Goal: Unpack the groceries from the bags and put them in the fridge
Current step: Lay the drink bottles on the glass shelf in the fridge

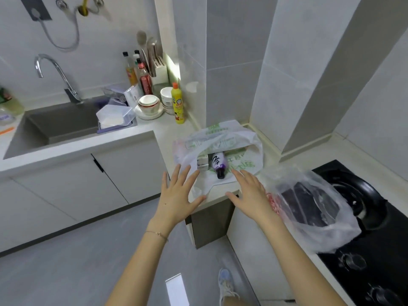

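The white bag carries green print. Inside it, the bottle is purple, with a white label marked in black brush strokes. The clear bag shows dark contents and a pink-red patch. A yellow detergent bottle has an orange cap. The hob is glossy black, the bench off-white and the floor grey. The cabinet doors are white with a black handle.

Worktop front corner: white bag lying, mouth gaping toward front edge, leaving open way to purple bottle & carton. Rt: clear bag crowding over hob edge. Back: yellow bottle, bowls standing; bare strip running btwn.
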Demonstrator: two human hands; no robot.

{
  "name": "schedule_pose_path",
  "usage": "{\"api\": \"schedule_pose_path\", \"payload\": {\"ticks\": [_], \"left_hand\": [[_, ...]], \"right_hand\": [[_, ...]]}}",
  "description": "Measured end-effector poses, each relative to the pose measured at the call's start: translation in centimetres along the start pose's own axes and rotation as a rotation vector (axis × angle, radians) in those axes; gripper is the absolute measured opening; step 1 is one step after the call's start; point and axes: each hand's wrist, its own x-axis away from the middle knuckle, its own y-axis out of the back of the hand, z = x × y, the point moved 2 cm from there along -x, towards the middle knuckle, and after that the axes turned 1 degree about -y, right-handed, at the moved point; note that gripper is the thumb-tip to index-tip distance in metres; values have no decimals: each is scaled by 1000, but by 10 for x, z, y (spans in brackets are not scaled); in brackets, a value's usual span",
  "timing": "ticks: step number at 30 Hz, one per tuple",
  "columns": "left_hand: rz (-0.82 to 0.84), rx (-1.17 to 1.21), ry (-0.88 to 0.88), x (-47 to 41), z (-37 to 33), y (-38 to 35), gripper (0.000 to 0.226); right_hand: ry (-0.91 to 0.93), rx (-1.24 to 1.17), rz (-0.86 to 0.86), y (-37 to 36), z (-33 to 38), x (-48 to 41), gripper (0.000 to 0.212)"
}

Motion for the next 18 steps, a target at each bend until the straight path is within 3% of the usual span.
{"api": "schedule_pose_path", "payload": {"ticks": [11,18], "left_hand": [[152,26,55,-126,6,-67,91],[221,-1,54,-169,34,-84,95]], "right_hand": [[-58,-13,234,-26,-47,-137,74],[-58,-99,187,-46,-37,-181,67]]}}
